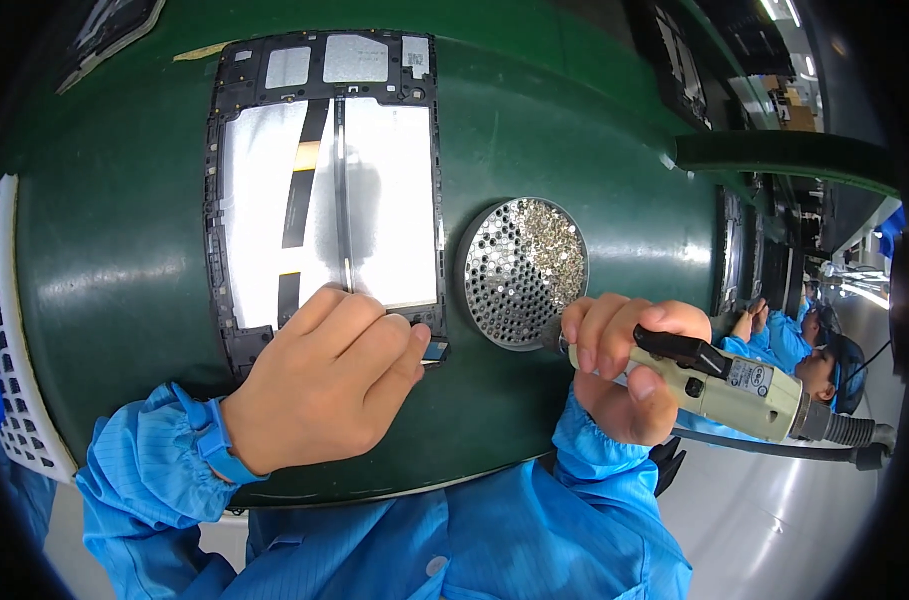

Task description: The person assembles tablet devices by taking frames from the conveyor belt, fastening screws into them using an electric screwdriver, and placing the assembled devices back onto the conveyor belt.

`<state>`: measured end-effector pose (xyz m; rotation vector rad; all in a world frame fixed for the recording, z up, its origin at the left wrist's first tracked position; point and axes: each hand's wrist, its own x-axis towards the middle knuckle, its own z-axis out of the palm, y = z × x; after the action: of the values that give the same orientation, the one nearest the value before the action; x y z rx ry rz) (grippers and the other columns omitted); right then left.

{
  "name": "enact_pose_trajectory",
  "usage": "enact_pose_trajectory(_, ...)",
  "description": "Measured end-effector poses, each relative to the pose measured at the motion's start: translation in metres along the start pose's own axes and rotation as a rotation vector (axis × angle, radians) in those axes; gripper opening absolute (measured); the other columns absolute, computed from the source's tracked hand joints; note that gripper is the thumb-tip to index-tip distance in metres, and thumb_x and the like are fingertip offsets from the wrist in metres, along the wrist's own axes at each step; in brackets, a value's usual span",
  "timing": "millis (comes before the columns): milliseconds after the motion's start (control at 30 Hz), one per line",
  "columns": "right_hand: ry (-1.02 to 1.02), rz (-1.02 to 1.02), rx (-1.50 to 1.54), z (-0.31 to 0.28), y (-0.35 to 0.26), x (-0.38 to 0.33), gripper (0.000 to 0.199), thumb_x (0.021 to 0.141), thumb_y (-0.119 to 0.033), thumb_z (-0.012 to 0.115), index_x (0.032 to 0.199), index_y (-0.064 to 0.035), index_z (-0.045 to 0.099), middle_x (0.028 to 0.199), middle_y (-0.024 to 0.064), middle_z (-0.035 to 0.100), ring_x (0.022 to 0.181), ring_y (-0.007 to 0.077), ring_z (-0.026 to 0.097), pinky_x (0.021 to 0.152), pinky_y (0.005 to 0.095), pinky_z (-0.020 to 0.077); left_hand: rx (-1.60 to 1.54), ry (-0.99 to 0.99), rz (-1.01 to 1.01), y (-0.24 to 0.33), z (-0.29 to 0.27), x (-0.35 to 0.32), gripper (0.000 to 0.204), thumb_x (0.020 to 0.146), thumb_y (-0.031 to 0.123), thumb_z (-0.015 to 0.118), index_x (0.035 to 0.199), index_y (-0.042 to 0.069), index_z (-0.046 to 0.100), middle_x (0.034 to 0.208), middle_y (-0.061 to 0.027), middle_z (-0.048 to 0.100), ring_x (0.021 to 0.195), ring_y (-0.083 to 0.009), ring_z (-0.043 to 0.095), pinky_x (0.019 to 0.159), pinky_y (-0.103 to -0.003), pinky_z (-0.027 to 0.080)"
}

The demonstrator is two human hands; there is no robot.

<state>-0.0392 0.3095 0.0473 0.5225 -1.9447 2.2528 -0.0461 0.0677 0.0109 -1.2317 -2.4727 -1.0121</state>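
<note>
A tablet housing (394, 230), black-framed with a bright silver back plate, lies on the green bench. Dark flat cables (299, 207) run lengthwise over its plate. My left hand (324, 380) rests on the housing's near end, fingers curled and closed; whatever lies beneath the fingertips is hidden. By that hand's right side, a small dark part (435, 351) shows at the near right corner. My right hand (624, 365) is wrapped around a pale green electric screwdriver (759, 400). The driver's tip end points left, close to the rim of a round screw tray (522, 275) holding many small screws.
A white lattice rack (19, 400) stands at the left edge. Another dark device (109, 35) lies at the far left. A green bar (784, 155) crosses at right. Farther right, another person in blue (789, 345) sits at the bench. A cable trails from the screwdriver.
</note>
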Motion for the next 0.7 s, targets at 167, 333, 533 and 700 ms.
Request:
enact_pose_trajectory(167,-0.015,-0.01,-0.037,-0.001,0.001,0.0,0.04,0.08,-0.018,0.056,0.117,-0.0039,0.047,0.068,0.0062,0.049,0.062,0.0182,0.048,0.064,0.0385,0.0418,0.009,-0.086,-0.026,0.0,-0.003,-0.001,0.035,0.066,0.003,0.075,0.097,-0.006,0.063,0.09,-0.0127,0.052,0.084,-0.0284,0.053,0.069,-0.037,0.045)
enact_pose_trajectory(333,0.083,0.004,-0.006,0.003,-0.003,-0.002,0.04,0.082,-0.018,0.065,0.114,-0.0023,0.046,0.07,0.0072,0.052,0.062,0.0193,0.052,0.062,0.0396,0.0451,-0.065,-0.085,-0.087,-0.001,-0.007,0.002,0.031,0.065,0.002,0.074,0.093,-0.005,0.062,0.089,-0.0129,0.052,0.082,-0.0292,0.053,0.068,-0.038,0.045)
enact_pose_trajectory(533,-0.004,-0.183,-0.038,-0.011,-0.026,0.004,0.045,0.082,-0.021,0.055,0.124,-0.0061,0.046,0.068,0.0046,0.05,0.063,0.0164,0.049,0.063,0.0359,0.0396,-0.034,-0.053,0.083,0.002,-0.011,0.002,0.023,0.068,0.004,0.072,0.087,-0.005,0.062,0.087,-0.0141,0.056,0.08,-0.0291,0.057,0.07,-0.039,0.047)
enact_pose_trajectory(700,0.114,-0.123,0.037,-0.003,-0.025,0.001,0.043,0.08,-0.019,0.063,0.118,-0.0072,0.048,0.069,0.0069,0.054,0.062,0.0193,0.053,0.063,0.039,0.0432,0.189,-0.046,0.138,0.015,0.002,-0.007,0.02,0.072,0.006,0.07,0.086,-0.006,0.065,0.09,-0.0174,0.062,0.085,-0.0294,0.06,0.073,-0.039,0.05)
